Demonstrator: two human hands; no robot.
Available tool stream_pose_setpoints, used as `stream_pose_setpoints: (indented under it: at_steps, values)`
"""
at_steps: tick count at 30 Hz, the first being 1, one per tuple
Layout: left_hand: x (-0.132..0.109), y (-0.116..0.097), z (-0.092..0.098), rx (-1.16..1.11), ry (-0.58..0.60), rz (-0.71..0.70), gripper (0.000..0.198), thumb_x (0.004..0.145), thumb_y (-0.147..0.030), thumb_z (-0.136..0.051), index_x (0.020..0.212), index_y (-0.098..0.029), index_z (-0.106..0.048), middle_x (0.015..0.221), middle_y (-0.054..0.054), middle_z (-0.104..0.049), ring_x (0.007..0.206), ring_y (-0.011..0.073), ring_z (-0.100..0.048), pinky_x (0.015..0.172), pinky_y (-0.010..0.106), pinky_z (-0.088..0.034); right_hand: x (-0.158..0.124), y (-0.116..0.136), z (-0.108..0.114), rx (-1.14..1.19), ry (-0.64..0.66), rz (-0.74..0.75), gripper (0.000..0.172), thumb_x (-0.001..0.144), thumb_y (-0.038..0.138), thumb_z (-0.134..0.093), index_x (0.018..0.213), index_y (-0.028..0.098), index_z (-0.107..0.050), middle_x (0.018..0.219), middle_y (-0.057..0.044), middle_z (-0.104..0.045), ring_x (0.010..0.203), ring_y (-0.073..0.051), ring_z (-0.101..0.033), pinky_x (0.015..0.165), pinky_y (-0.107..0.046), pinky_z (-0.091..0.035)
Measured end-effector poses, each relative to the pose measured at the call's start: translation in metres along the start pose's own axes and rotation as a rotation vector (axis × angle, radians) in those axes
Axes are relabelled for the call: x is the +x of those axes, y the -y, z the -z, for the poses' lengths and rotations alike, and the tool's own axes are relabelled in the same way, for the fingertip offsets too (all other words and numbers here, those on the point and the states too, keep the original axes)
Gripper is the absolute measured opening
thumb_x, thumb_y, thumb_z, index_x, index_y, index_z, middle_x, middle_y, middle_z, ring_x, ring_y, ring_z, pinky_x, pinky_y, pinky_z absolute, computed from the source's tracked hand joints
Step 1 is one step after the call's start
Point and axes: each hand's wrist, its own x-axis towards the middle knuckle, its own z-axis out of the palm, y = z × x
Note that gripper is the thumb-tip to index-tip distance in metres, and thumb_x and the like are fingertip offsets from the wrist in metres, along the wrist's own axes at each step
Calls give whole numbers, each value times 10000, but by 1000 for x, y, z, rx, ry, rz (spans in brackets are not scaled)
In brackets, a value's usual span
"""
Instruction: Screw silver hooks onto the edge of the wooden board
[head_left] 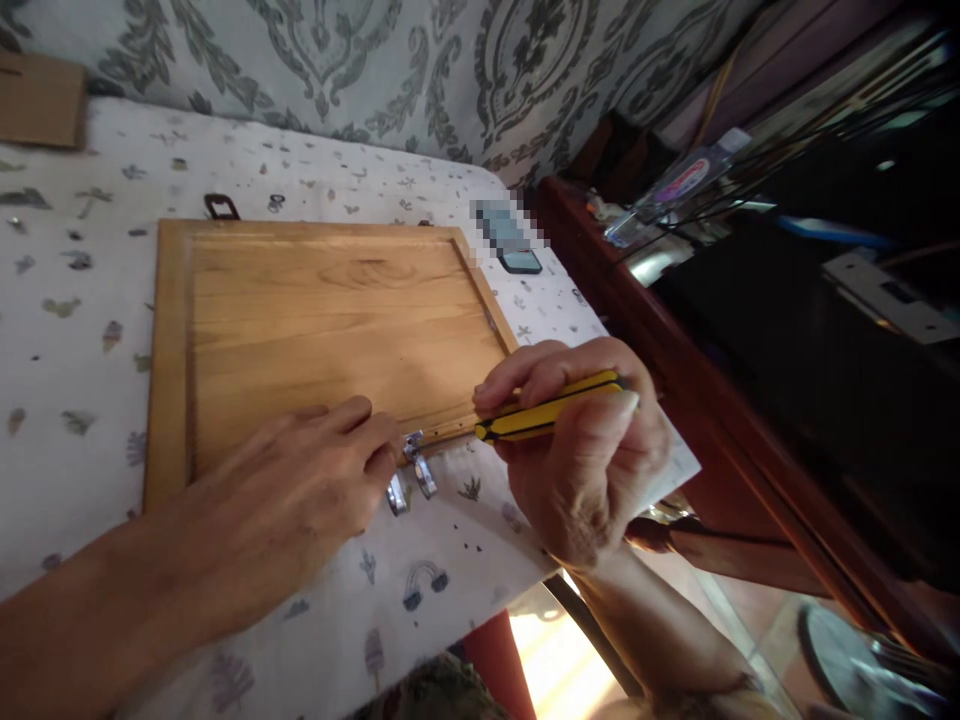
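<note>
- Right hand (581,450) is wrapped tight around a yellow-handled screwdriver (551,410), thumb and fingers closed on the grip, the tool lying almost level and aimed left.
- Its tip, too small to make out, meets a small metal hinge (412,470) at the near edge of the wooden cabinet door (322,320).
- Left hand (300,490) lies flat on the door, fingertips curled down and pinching that hinge.
- The door lies flat on a table under a patterned tablecloth (90,300).
- Beyond the door's far edge, a small dark metal fitting (221,207); off its far right corner, a phone (517,258).
</note>
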Motion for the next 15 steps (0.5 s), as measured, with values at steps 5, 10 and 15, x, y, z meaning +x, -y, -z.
stream_pose_setpoints:
  at_steps: [5,10,15]
  values:
    - [2,11,-1,-130,-79,-24,304,875,5,-489,964,-193,-702,873,34,-627,796,207,-579,667,327,-405,-4,-6,-5,196,-49,68,314,1038,586,-602,892,309,-609,738,28,-721,429,-132,-483,388,-328,-377]
    - [1,20,-4,-230,-81,27,355,901,8,-456,923,-224,-724,887,18,-641,772,172,-584,680,292,-405,-8,-7,-5,293,-22,56,253,1037,533,-635,903,318,-627,729,17,-739,471,-161,-575,395,-342,-436]
    - [2,22,-4,-280,-64,76,404,896,-2,-446,981,-240,-761,941,20,-708,836,180,-655,723,293,-471,-7,-8,-4,324,-30,18,261,1048,544,-609,910,322,-621,723,17,-743,487,-167,-610,388,-330,-439]
